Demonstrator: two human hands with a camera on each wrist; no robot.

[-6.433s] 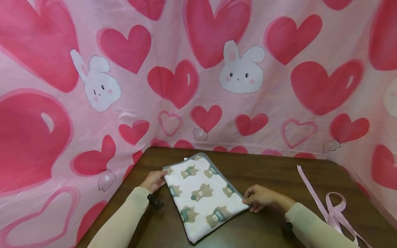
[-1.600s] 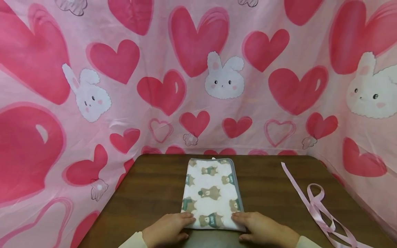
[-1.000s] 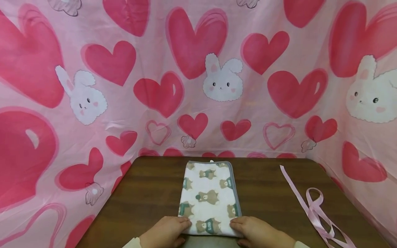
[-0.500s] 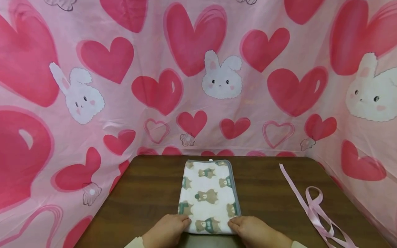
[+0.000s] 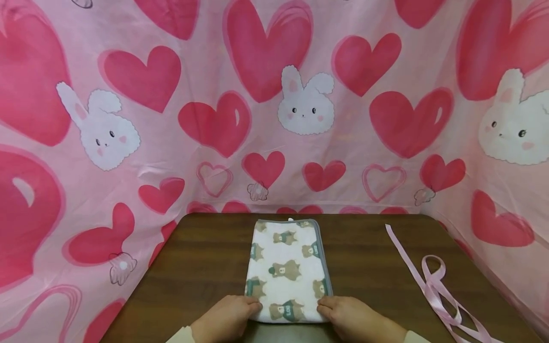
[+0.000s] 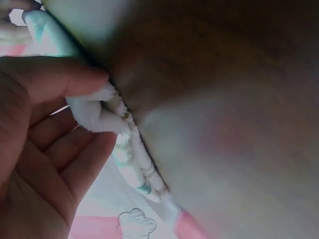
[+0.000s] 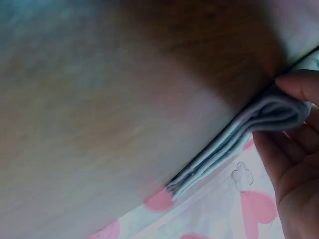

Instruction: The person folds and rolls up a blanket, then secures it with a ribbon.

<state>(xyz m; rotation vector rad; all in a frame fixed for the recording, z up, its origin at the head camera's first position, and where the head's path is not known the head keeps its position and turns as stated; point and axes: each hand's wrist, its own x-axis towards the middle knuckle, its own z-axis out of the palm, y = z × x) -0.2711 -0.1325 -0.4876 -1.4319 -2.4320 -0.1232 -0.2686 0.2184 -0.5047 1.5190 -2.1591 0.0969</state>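
Observation:
A folded white towel [image 5: 285, 255] with brown bears in green and a grey trimmed edge lies upright on the table in the head view. My left hand [image 5: 225, 318] pinches its near left corner, thumb beneath and fingers on top. In the left wrist view the plush layers of the towel [image 6: 94, 112] show between thumb and fingers. My right hand [image 5: 358, 318] pinches the near right corner. From the right wrist, the grey-edged folds of the towel [image 7: 271, 112] sit stacked between its thumb and fingers.
A pink satin ribbon [image 5: 434, 290] lies looped on the right side of the brown wooden table [image 5: 193, 267]. Behind and at both sides hangs a pink curtain [image 5: 274, 143] printed with hearts and rabbits.
Over six seconds ago the towel lay slanted, held at its left and right sides. It has since been turned straight, with both hands now at its near corners. Little moves in the last second.

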